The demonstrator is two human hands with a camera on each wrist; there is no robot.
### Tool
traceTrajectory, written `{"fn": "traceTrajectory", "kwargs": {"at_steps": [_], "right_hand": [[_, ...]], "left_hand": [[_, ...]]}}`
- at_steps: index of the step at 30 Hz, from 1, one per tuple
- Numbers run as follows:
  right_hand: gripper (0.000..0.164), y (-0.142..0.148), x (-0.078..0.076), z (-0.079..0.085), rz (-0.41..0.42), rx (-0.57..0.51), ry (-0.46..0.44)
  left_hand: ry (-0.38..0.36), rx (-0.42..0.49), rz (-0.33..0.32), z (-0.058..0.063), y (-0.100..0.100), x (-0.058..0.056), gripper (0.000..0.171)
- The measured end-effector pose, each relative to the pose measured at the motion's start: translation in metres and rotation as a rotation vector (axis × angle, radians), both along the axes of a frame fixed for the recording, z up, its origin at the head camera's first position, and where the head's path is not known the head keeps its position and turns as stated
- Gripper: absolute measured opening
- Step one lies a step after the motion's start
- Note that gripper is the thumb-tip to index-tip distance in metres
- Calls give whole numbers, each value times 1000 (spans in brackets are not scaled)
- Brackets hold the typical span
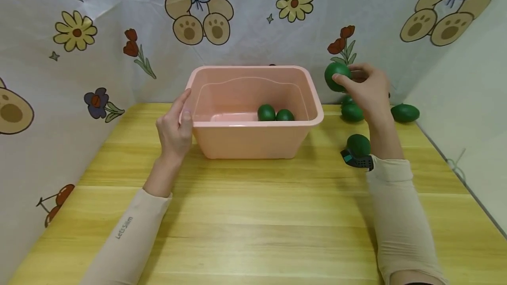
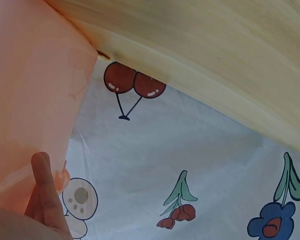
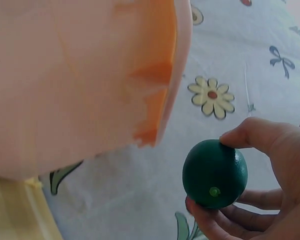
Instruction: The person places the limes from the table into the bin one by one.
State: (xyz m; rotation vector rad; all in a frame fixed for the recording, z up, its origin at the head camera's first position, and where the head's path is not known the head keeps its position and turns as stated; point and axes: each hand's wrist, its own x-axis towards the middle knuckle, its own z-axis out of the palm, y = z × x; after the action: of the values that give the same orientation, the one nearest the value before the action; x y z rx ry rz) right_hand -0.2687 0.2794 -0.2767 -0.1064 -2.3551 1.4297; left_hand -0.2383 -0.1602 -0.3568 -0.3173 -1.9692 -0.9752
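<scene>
My right hand (image 1: 366,85) pinches a green lime (image 1: 336,77) between thumb and fingers, up to the right of the pink bin (image 1: 247,142). In the right wrist view the same lime (image 3: 215,172) shows a pale stem spot, beside the bin's outer wall (image 3: 90,90). The left hand (image 1: 174,129) rests against the bin's left side, its straight fingers along the outside just under the rim. In the left wrist view these fingers (image 2: 46,190) lie on the pink wall. Two limes (image 1: 266,112) sit inside the bin, toward its right.
Several more limes lie on the wooden table (image 1: 245,223) right of the bin: one lime (image 1: 358,145) by the right wrist, a lime (image 1: 351,112) under the hand with another behind it, and a lime (image 1: 405,112) farther right. A patterned cloth (image 1: 253,25) hangs behind.
</scene>
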Motion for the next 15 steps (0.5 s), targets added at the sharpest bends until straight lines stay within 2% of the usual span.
{"fn": "traceTrajectory", "kwargs": {"at_steps": [6,15], "right_hand": [[59,-26,-13,7,-31,52,51],[55,-55,-29,-6,30,68,181]], "left_hand": [[10,5,1,0,1,0,65],[0,0,14,-1,3,1,66]]}}
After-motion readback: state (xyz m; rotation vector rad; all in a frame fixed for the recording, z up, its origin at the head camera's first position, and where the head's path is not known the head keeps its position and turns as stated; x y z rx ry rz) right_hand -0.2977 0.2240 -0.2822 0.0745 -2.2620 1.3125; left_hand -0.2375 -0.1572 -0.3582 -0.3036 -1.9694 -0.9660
